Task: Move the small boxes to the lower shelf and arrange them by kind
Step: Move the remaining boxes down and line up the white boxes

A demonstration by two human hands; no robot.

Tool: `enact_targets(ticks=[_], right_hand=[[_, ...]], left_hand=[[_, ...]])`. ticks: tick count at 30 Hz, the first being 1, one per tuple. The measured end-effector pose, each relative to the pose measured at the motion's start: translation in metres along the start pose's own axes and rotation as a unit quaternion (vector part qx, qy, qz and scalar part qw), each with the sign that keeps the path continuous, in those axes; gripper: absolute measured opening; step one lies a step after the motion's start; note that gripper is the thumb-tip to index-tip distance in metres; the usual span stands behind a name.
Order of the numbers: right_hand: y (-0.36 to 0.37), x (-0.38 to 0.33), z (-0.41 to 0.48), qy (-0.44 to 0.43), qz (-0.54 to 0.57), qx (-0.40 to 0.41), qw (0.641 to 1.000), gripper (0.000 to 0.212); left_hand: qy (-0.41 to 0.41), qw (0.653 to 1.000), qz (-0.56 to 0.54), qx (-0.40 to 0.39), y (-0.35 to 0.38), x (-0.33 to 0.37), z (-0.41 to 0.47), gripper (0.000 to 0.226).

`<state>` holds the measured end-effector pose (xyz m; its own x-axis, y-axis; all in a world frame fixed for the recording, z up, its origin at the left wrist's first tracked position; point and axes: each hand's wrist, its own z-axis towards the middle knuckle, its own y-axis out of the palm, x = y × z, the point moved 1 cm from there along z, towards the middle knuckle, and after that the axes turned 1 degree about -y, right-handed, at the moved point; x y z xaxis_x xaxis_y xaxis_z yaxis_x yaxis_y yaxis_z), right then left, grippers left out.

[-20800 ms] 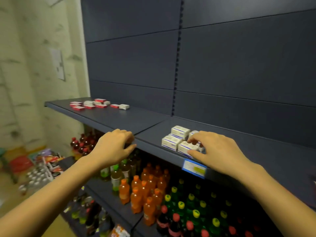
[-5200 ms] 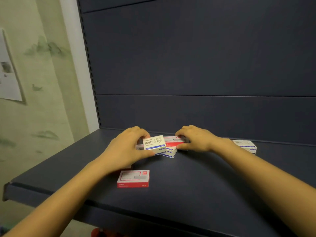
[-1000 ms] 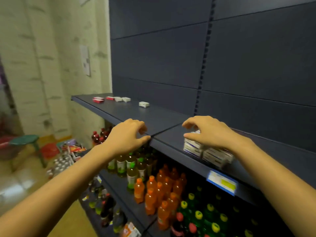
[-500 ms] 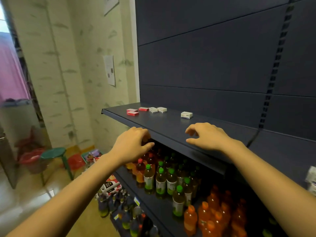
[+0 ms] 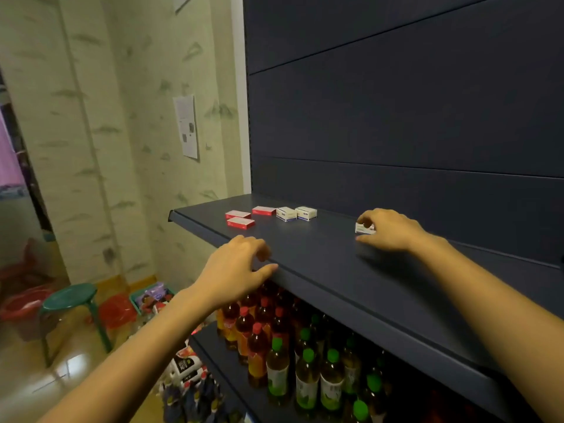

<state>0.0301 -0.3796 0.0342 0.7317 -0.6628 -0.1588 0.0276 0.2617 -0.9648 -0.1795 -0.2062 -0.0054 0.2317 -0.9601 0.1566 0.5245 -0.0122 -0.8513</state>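
On the dark shelf (image 5: 320,264) lie three flat red-and-white boxes (image 5: 241,222) near the left end. Beside them stand two white boxes with blue print (image 5: 286,214). Further right is a lone white box (image 5: 364,228). My right hand (image 5: 392,230) is on it, index finger curled over its top and thumb at its front; the rest of the box is hidden by my fingers. My left hand (image 5: 236,268) hovers at the shelf's front edge, fingers loosely curled, holding nothing.
The shelf below holds rows of drink bottles (image 5: 274,346) with red and green caps. A green stool (image 5: 68,297) and red basins (image 5: 21,303) stand on the floor to the left. A paper sheet (image 5: 186,126) hangs on the wall.
My right hand has reached forward from the shelf's front to the lone white box and curled over it. My left hand stays by the edge. The view has turned left.
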Motion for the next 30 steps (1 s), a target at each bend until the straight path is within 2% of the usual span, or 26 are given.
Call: enact_targets(ticks=[3, 7, 13, 18, 23, 26, 30], right_hand=[[0.007, 0.012, 0.042, 0.045, -0.005, 0.013, 0.999, 0.055], [0.025, 0.031, 0.083, 0.097, -0.036, 0.001, 0.995, 0.056], [0.037, 0.048, 0.114, 0.156, -0.056, -0.103, 0.981, 0.051], [0.039, 0.041, 0.133, 0.171, -0.09, -0.123, 0.973, 0.047], [0.034, 0.016, 0.139, 0.142, -0.07, -0.057, 0.986, 0.04], [0.025, -0.001, 0.129, 0.142, -0.075, -0.016, 0.987, 0.042], [0.015, -0.019, 0.106, 0.168, -0.092, 0.045, 0.98, 0.044]], left_hand=[[0.011, 1.0, 0.016, -0.02, 0.009, -0.023, 0.035, 0.033], [0.019, 0.999, 0.011, -0.026, 0.026, -0.045, 0.07, 0.032], [0.052, 0.998, 0.002, -0.037, 0.051, -0.065, 0.108, 0.032], [0.086, 0.995, -0.027, -0.041, 0.066, -0.087, 0.145, 0.03], [0.136, 0.989, -0.046, -0.039, 0.077, -0.103, 0.198, 0.028], [0.185, 0.978, -0.034, -0.085, 0.089, -0.106, 0.234, 0.031], [0.232, 0.96, -0.005, -0.154, 0.114, -0.106, 0.277, 0.046]])
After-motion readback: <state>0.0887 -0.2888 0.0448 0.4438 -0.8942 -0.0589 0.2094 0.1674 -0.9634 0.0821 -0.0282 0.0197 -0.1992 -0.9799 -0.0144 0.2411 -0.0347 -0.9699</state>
